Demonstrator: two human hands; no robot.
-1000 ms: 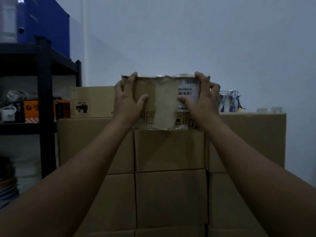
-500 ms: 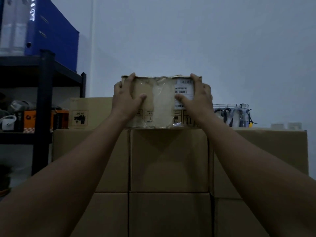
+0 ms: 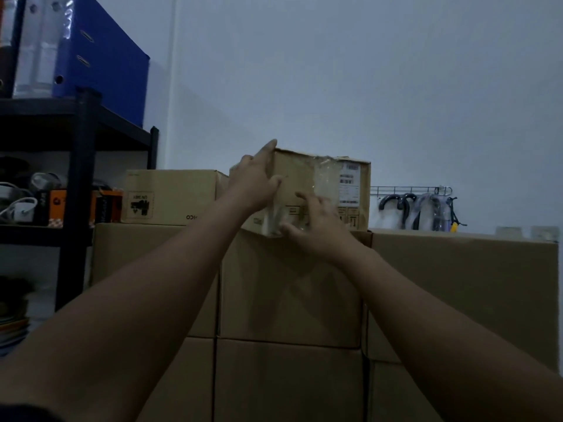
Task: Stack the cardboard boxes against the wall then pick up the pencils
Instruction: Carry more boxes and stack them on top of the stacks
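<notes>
Box point(image 3: 300, 173) skewed rightward (was square), left grip point(image 3: 251, 184) flat against it, right grip point(image 3: 316, 226) splayed

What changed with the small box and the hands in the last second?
The small box turned on the stack of boxes, so a corner now faces the camera. The right hand let go of its right edge and moved to the lower front, fingers spread. The left hand slid to the left side, fingers straight. The stack and the shelf stayed put.
</notes>
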